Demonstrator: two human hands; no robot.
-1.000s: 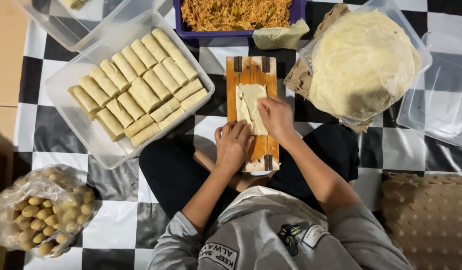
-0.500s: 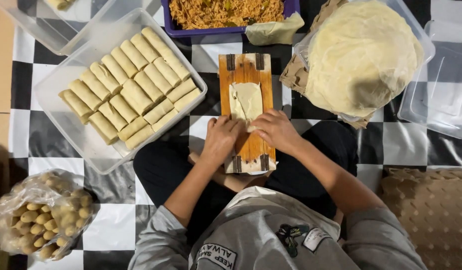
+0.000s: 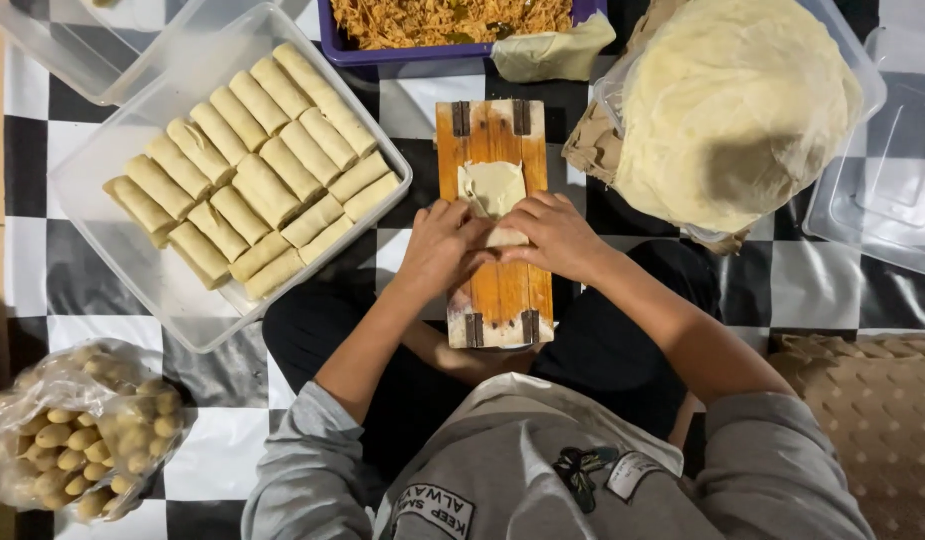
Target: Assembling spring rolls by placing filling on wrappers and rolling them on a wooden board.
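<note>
A pale thin wrapper (image 3: 494,187) lies on a narrow wooden board (image 3: 499,290) in front of me, its near end rolled up. My left hand (image 3: 442,248) and my right hand (image 3: 555,235) both press their fingers on that rolled near end, side by side on the board. The far part of the wrapper still lies flat, pointing away from me. The filling inside the roll is hidden by my fingers.
A clear plastic tray (image 3: 163,290) at the left holds several finished rolls (image 3: 253,180). A purple tub of shredded filling (image 3: 443,20) stands behind the board. A stack of round wrappers (image 3: 733,110) sits at right, a bag of small pale pieces (image 3: 78,440) at lower left, a cushion (image 3: 873,420) at lower right.
Both hands have come together on the near end of the wrapper and rolled it forward. The folded sides are now tucked in, and the flat part is shorter.
</note>
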